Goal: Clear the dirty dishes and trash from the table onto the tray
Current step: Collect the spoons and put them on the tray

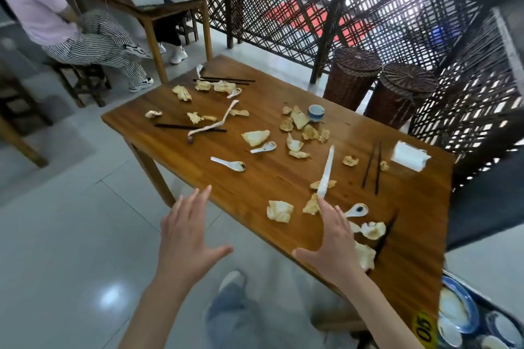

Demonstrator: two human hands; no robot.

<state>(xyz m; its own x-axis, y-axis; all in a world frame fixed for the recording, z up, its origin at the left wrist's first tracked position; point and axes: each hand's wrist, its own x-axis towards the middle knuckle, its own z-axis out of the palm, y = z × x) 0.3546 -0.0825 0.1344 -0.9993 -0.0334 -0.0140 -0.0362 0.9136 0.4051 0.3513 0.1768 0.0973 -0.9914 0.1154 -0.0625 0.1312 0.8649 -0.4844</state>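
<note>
The wooden table [283, 178] is littered with several crumpled stained napkins [279, 210], white ceramic spoons [230, 164], black chopsticks [371, 168], twisted paper wrappers [326, 171] and one small blue-and-white cup [316, 112]. My left hand [188, 238] hovers open at the table's near-left edge, over the floor. My right hand [336, 244] is spread open above the near edge, close to a spoon [357, 210] and napkins. Neither hand holds anything. At the bottom right, a tray [470, 323] with blue-rimmed dishes shows partly.
Two wicker baskets [380, 85] stand beyond the table by a lattice fence. A tissue pack [409, 154] lies at the table's right end. A seated person [56, 22] and another table are at the far left. Tiled floor lies to the left.
</note>
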